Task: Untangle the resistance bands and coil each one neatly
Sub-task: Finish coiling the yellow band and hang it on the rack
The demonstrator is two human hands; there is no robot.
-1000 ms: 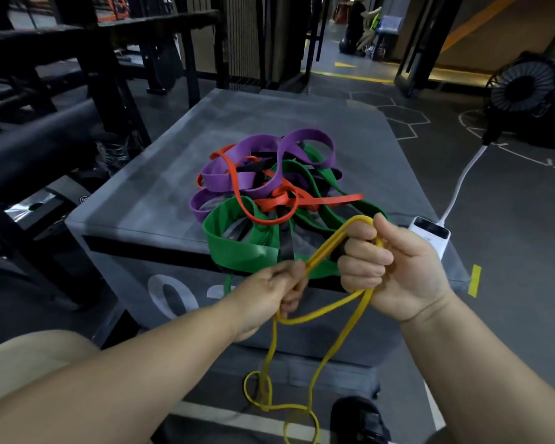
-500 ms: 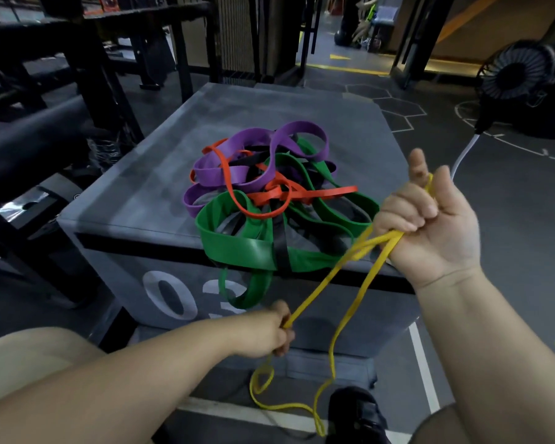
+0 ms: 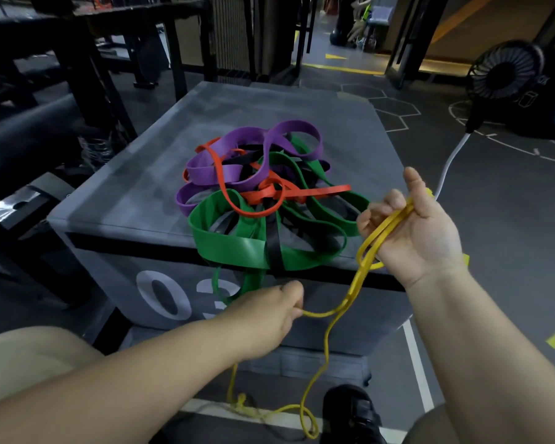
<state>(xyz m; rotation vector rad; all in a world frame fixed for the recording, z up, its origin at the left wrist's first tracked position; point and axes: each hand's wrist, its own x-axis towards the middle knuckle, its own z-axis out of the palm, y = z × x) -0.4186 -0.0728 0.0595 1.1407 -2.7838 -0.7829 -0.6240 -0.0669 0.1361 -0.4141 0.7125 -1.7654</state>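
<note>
Left hand (image 3: 269,310) pinches the yellow band (image 3: 353,291) low in front of the box (image 3: 125,193), fingers curled on it. The tangle (image 3: 237,245) of green, purple, red and black bands sits on the box top. Right hand (image 3: 420,229) holds yellow loops across the palm, fingers curled over them. To coil well: feed even loops, keep the strap flat, and lift the tail (it trails on the floor and looks snarled).

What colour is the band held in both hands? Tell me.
The band is yellow; head view.
</note>
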